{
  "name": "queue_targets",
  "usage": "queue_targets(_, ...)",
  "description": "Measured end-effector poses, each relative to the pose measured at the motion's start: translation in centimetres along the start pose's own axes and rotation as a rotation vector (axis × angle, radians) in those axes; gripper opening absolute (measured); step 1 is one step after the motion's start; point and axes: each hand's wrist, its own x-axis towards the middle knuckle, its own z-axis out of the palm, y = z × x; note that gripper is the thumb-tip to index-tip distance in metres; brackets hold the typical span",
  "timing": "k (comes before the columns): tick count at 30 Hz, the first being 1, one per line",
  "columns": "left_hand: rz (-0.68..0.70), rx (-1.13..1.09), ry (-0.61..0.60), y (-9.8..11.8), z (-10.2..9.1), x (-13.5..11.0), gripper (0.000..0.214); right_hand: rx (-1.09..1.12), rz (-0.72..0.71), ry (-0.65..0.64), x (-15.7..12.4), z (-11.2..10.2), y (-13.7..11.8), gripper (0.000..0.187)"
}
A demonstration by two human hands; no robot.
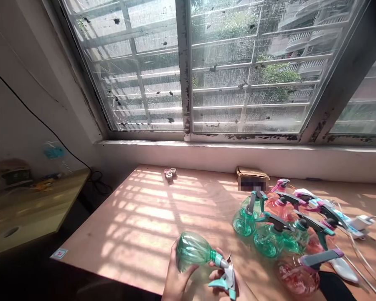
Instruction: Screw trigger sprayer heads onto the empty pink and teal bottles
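Note:
My left hand [177,279] wraps around a green translucent spray bottle [192,252] lying on its side near the table's front edge. My right hand [225,281] pinches the grey and teal trigger head [226,276] at the bottle's neck; the lower part of this hand is cut off by the frame. Both hands are closed on their parts.
A wooden table [150,217] stands under a dirty barred window [188,67]. At the right lie several green and pink spray bottles [278,234], a small cardboard box [252,175] and white cables [360,221]. Small dice-like items [169,172] sit at the back. A lower desk [28,209] stands at left.

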Motion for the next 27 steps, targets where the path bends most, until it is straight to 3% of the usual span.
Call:
queue_targets(3,0.008,0.049,-0.073,0.8,-0.4,1.1,0.081,0.097,0.014,0.01,-0.9,0.2,0.1,0.073)
queue_targets(8,0.001,0.112,-0.157,2.0,-0.7,2.5,0.092,0.207,-0.017,0.06,-0.6,0.1,0.6,0.08)
queue_targets(11,-0.012,0.122,-0.18,2.2,-0.7,3.1,0.091,0.205,-0.022,0.108,-0.2,0.3,0.9,0.068)
queue_targets(17,-0.05,0.17,-0.192,1.7,0.1,4.7,0.09,0.139,-0.04,0.152,0.5,0.1,1.4,0.07)
queue_targets(27,0.0,0.204,-0.285,2.3,0.2,3.6,0.09,0.029,-0.047,0.221,0.5,-0.9,2.3,0.068)
